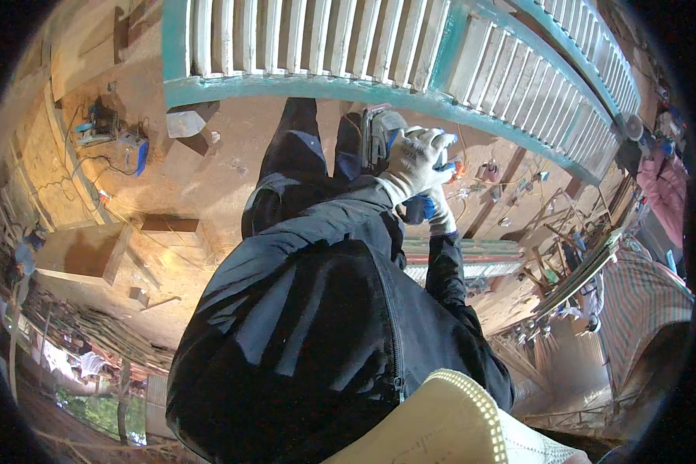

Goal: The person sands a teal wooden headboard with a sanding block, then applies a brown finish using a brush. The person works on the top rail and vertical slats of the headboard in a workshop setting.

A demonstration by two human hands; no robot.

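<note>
I see the louvred shutter [286,87] — slats pale, frame teal, so I judge it partly worked. Just below its edge sits the grey power tool [378,143]; the left hand's [416,159] fingers curl round it — the right hand's [439,213] grip I can't tell.

- Louvred panel [309,87]: teal frame, whitish slats with greyish patches
- Gloves [411,164]: off-white, with blue areas
- Power tool [377,141]: grey and black
- Jacket [301,317]: near-black
- Brim [433,425]: cream, yellowish dotted edge
- Sheet [643,298]: striped, reddish and pale blue-grey
- Cloth [662,182]: pink
- Floor [236,147]: reddish brown
</note>
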